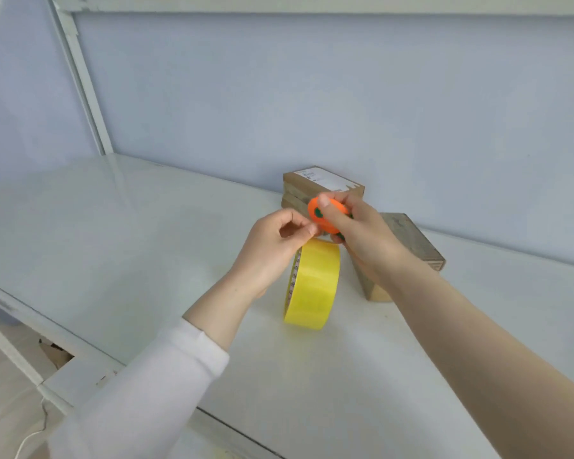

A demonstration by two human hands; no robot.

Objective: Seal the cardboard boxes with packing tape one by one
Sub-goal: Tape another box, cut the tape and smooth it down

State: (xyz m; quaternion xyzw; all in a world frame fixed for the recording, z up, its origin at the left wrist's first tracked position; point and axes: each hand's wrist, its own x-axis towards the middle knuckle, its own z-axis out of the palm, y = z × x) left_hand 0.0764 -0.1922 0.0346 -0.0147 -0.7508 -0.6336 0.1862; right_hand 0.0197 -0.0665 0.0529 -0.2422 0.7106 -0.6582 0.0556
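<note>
1. The yellow tape roll (314, 283) stands on its edge on the white counter (113, 226), directly below both hands. Its top rim is just under the left fingers (307, 230). Whether they touch it cannot be told.
2. Above the roll, the right hand (362, 236) grips a round orange cutter (325, 213) with a green centre. The thumb lies across its face and the other right fingers (337, 197) curl around its far rim.
3. The left hand (272, 250) is curled, with thumb and forefinger pressed together in a pinch at the cutter's lower left edge. Whether a strip of tape lies between them is too small to tell.
4. A stack of boxes (312, 180) sits behind the cutter against the wall (312, 94). The top box has a white label, and the right hand partly hides the stack.
5. A single box (411, 240) lies on the counter to the right of the roll, close to it. The right hand and wrist cover its near left part.
6. The left arm wears a white sleeve (146, 392), and the right forearm is bare.
7. A white frame post (80, 77) rises at the counter's far left corner.
</note>
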